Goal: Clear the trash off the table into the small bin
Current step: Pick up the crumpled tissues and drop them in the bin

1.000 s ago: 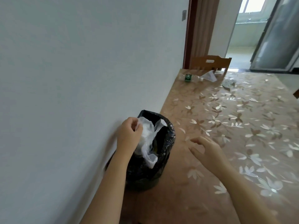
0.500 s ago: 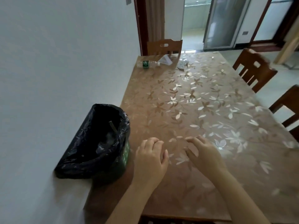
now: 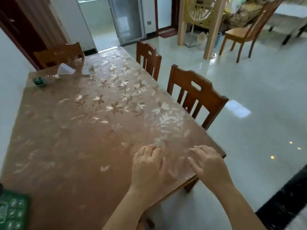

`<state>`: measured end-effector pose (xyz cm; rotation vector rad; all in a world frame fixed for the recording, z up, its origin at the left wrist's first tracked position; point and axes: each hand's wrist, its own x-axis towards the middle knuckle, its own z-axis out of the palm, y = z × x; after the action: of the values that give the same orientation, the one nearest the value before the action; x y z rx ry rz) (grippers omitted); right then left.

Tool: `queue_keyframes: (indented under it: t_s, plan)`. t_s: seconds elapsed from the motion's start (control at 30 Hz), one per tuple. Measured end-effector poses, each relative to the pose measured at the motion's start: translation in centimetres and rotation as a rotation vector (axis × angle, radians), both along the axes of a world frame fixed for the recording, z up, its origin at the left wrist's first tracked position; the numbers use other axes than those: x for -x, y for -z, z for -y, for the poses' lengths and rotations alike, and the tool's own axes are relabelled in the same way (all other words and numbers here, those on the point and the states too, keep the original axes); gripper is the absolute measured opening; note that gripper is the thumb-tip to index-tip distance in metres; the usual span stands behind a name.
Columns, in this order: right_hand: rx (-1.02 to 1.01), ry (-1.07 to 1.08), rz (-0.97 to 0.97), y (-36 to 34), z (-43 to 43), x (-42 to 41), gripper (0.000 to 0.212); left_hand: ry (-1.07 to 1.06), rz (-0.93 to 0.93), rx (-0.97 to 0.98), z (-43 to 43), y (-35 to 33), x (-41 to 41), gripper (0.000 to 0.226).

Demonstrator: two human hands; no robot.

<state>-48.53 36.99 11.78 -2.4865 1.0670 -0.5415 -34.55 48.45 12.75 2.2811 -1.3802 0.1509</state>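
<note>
Both hands have left the bin since a moment ago and now hover over the table's (image 3: pixel 69 146) near right corner. At eight o'clock, only a green patterned sliver of the small bin (image 3: pixel 11 211) shows at the frame edge. At eleven o'clock, the clear bottle (image 3: pixel 44 80) lies on its side, long axis roughly left-right, cap end toward the white wrapper (image 3: pixel 65 70); its green label is too blurred to read. At five o'clock the left hand (image 3: pixel 147 166) and right hand (image 3: pixel 208 165) are loosely curled, holding nothing. Two wooden chairs (image 3: pixel 194 97) line the right edge.
</note>
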Motion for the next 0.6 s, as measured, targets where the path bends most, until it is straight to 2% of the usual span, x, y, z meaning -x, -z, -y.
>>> queue_keyframes:
  t_s: [0.07, 0.17, 0.37, 0.6]
  plan:
    - [-0.003, 0.082, -0.012, 0.1, 2.5, 3.6, 0.027, 0.073, -0.008, 0.005, 3.6, 0.2, 2.5, 0.022]
    - [0.002, 0.197, -0.028, 0.1, 5.7, 8.8, 0.024, 0.186, -0.014, -0.003, 8.7, 0.5, 6.4, 0.013]
    - [0.025, 0.452, -0.035, -0.2, 9.4, 18.3, 0.025, 0.447, -0.056, 0.013, 16.7, 0.4, 14.0, 0.022]
    - [0.008, 0.715, -0.028, 0.4, 11.7, 25.2, 0.025, 0.668, -0.061, 0.032, 23.3, 0.6, 20.1, 0.021]
